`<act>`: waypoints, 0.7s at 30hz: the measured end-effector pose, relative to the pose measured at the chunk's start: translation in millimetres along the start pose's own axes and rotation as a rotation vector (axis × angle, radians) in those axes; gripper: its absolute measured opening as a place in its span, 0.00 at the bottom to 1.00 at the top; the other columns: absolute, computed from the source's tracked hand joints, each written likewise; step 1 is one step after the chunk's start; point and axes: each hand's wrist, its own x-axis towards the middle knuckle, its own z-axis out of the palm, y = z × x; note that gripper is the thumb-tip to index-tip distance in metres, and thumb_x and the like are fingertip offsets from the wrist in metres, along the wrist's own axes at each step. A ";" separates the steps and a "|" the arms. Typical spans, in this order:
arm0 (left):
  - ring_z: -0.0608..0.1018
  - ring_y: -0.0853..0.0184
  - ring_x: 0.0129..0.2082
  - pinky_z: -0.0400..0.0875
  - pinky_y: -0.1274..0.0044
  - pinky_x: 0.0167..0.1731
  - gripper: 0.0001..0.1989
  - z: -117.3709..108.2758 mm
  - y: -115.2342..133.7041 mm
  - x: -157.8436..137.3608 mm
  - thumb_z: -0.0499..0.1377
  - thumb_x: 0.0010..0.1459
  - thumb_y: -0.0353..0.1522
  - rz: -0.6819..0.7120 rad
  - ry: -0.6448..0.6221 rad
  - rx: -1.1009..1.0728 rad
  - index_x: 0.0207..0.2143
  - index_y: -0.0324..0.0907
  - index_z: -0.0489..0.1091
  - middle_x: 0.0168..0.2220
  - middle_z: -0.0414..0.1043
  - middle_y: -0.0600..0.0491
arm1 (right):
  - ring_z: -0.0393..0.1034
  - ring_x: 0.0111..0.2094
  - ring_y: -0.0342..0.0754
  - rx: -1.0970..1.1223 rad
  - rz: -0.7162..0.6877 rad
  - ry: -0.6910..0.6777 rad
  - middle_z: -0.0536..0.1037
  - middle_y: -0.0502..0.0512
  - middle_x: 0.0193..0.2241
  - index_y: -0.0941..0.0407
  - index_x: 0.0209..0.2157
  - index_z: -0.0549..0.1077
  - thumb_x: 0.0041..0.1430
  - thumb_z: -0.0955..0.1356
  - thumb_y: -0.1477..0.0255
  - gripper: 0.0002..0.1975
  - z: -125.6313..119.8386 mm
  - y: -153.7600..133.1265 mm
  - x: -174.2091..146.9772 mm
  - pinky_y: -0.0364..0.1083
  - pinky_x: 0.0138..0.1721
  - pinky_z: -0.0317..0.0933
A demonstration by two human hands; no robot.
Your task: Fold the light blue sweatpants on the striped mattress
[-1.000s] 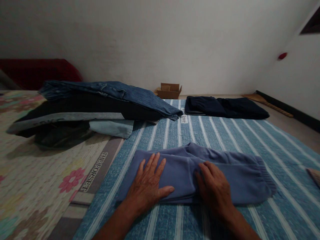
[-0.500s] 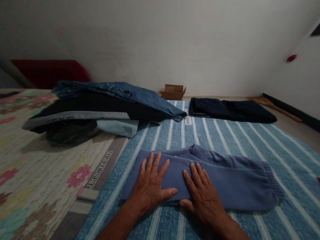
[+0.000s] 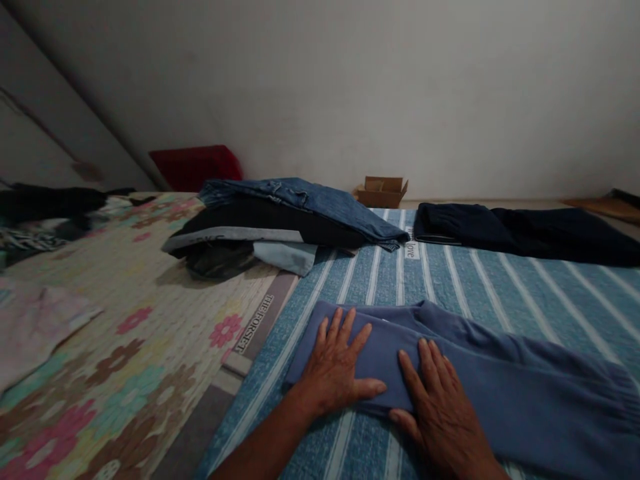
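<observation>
A pair of blue-purple sweatpants (image 3: 520, 387), folded lengthwise, lies on the blue striped bed cover (image 3: 280, 373). My left hand (image 3: 335, 367) rests flat on its left end with the fingers spread. Beside it, my right hand (image 3: 440, 393) lies on the same cloth, palm down, fingers stretched out. Neither hand grips anything. The ribbed cuff of the sweatpants reaches the right edge of the view.
Behind and left is a heap with blue jeans (image 3: 320, 200) on top. Dark folded trousers (image 3: 530, 230) lie at the back right. A cardboard box (image 3: 383, 192) and a red object (image 3: 197, 167) are near the wall. Pink cloth (image 3: 40, 320) lies on the flowered mat (image 3: 165, 333).
My view has turned left, so everything sits farther right and more clothes show at the left. Both hands remain flat on the sweatpants, in nearly the same spots.
</observation>
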 end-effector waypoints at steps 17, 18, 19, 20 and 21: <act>0.44 0.50 0.65 0.43 0.57 0.59 0.41 -18.6 3.5 8.5 0.44 0.56 0.56 -0.230 0.094 0.129 0.62 0.36 0.52 0.65 0.41 0.37 | 0.42 0.62 0.68 0.044 0.051 0.003 0.52 0.70 0.62 0.56 0.59 0.60 0.51 0.69 0.56 0.37 1.3 -2.6 5.4 0.64 0.55 0.51; 0.44 0.50 0.65 0.43 0.57 0.59 0.42 -16.1 1.2 9.6 0.44 0.56 0.56 -0.256 0.104 0.146 0.62 0.35 0.52 0.65 0.42 0.37 | 0.41 0.62 0.68 0.043 0.052 0.003 0.52 0.70 0.62 0.56 0.59 0.59 0.51 0.69 0.56 0.37 0.8 -2.8 5.7 0.64 0.55 0.51; 0.44 0.50 0.65 0.43 0.57 0.59 0.42 -13.2 -1.4 10.7 0.44 0.56 0.56 -0.269 0.105 0.157 0.62 0.34 0.52 0.65 0.42 0.36 | 0.41 0.62 0.68 0.042 0.052 0.002 0.52 0.71 0.62 0.57 0.59 0.59 0.51 0.69 0.57 0.37 0.0 -3.0 5.9 0.64 0.55 0.51; 0.45 0.50 0.65 0.43 0.56 0.59 0.43 -10.1 -4.1 11.6 0.44 0.55 0.56 -0.272 0.103 0.162 0.62 0.34 0.52 0.65 0.42 0.36 | 0.41 0.62 0.68 0.042 0.051 -0.002 0.52 0.71 0.62 0.57 0.60 0.59 0.51 0.69 0.57 0.37 -1.0 -3.3 6.2 0.64 0.55 0.51; 0.45 0.50 0.65 0.42 0.56 0.59 0.43 -7.1 -6.6 12.2 0.44 0.55 0.57 -0.268 0.101 0.166 0.62 0.34 0.52 0.65 0.42 0.37 | 0.40 0.62 0.68 0.043 0.053 -0.010 0.51 0.71 0.62 0.57 0.60 0.59 0.51 0.69 0.57 0.37 -2.1 -3.7 6.6 0.64 0.55 0.50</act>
